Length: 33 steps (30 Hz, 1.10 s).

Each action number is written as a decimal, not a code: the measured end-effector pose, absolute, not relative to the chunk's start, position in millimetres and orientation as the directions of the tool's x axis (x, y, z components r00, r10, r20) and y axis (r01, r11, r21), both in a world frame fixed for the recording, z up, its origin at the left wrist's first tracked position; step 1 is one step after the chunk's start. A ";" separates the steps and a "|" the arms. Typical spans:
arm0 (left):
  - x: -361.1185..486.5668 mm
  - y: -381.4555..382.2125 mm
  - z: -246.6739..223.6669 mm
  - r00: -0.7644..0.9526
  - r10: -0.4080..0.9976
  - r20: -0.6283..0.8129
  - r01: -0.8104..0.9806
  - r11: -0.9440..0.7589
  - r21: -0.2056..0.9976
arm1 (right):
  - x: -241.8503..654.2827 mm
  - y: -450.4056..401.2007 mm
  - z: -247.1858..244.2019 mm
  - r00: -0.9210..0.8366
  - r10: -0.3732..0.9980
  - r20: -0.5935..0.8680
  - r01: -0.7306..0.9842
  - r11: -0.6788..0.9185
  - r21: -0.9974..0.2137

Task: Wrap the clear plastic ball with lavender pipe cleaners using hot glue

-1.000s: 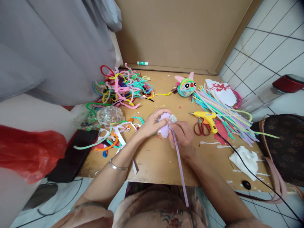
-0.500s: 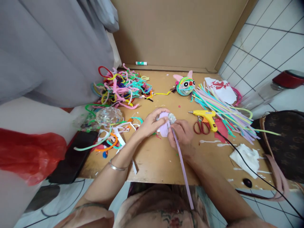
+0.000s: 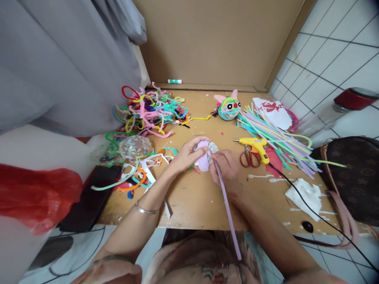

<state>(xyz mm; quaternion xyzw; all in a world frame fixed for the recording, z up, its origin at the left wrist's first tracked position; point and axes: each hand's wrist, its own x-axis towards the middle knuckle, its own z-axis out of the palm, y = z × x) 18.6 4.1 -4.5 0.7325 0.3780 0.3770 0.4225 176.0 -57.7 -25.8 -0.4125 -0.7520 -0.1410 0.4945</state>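
Between my hands is a clear, roundish ball (image 3: 212, 147), its left part covered by side-by-side lilac pipe cleaners (image 3: 203, 162). My left hand (image 3: 189, 154) grips it from the left, thumb lying across the lilac strands. My right hand (image 3: 225, 167) pinches a lilac pipe cleaner (image 3: 227, 209) against the ball's right side. The long free end of that pipe cleaner hangs down past the table's front edge. My fingers hide part of the ball.
A yellow glue gun (image 3: 254, 146) lies right of my hands, beside red-handled scissors (image 3: 250, 158). Behind are a decorated ball with pink ears (image 3: 229, 107) and a bundle of straight pipe cleaners (image 3: 275, 134). Tangled pipe cleaners (image 3: 151, 110) and a clear ball (image 3: 135, 146) lie left.
The view has shifted slightly. Both hands keep nearly the same hold on the ball and the lilac pipe cleaner.
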 end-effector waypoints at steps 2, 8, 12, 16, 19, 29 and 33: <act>18.6 3.4 -2.9 0.431 0.874 0.225 0.237 -0.351 0.906 | 176.3 -58.5 -25.2 -0.173 0.494 0.852 0.766 0.612 -0.198; 19.1 2.7 -0.9 0.442 0.869 0.223 0.217 -0.344 0.913 | 176.2 -59.8 -23.0 -0.192 0.502 0.843 0.788 0.592 -0.172; 19.8 3.3 -2.1 0.448 0.865 0.224 0.206 -0.344 0.916 | 175.8 -60.0 -22.7 -0.191 0.498 0.846 0.782 0.598 -0.176; 19.9 3.7 -3.0 0.443 0.866 0.231 0.201 -0.347 0.916 | 175.7 -59.9 -23.4 -0.192 0.493 0.849 0.774 0.607 -0.177; 19.3 3.4 -2.9 0.446 0.866 0.227 0.211 -0.348 0.914 | 176.0 -59.6 -23.6 -0.193 0.499 0.845 0.775 0.606 -0.181; 21.6 2.1 -3.4 0.393 0.895 0.211 0.211 -0.311 0.927 | 175.6 -59.0 -23.8 -0.165 0.486 0.858 0.765 0.613 -0.200; 24.7 0.1 -3.3 0.347 0.922 0.170 0.181 -0.243 0.953 | 175.2 -58.6 -24.2 -0.163 0.473 0.866 0.763 0.617 -0.194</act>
